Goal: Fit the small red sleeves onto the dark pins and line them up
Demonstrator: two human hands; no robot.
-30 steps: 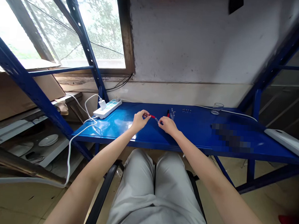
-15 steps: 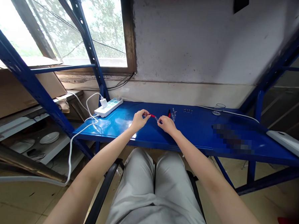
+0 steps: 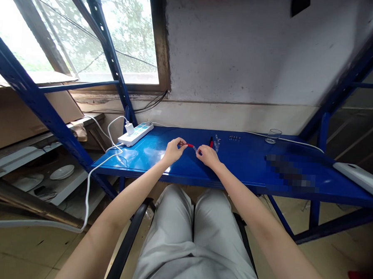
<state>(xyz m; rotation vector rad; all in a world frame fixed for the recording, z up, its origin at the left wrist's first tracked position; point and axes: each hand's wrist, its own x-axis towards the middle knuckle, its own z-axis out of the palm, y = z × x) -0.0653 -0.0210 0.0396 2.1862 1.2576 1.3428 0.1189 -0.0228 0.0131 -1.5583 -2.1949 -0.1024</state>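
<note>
My left hand (image 3: 173, 149) is closed in a pinch on the red end of a small pen-like piece (image 3: 190, 146) above the blue metal shelf (image 3: 250, 168). My right hand (image 3: 207, 155) is closed on the clear other end of the same piece. The two hands face each other, a few centimetres apart. Just beyond my right hand lie a red and black pen part (image 3: 210, 141) and some small clear pieces (image 3: 216, 143).
A white power strip (image 3: 135, 133) with a plugged-in charger and cable lies at the shelf's left rear. A row of tiny dark parts (image 3: 233, 138), a glass cup (image 3: 273, 135) and a white flat object (image 3: 359, 177) lie to the right. Blue uprights flank the shelf.
Both hands stay on the small piece in nearly the same place; the view has shifted slightly.
</note>
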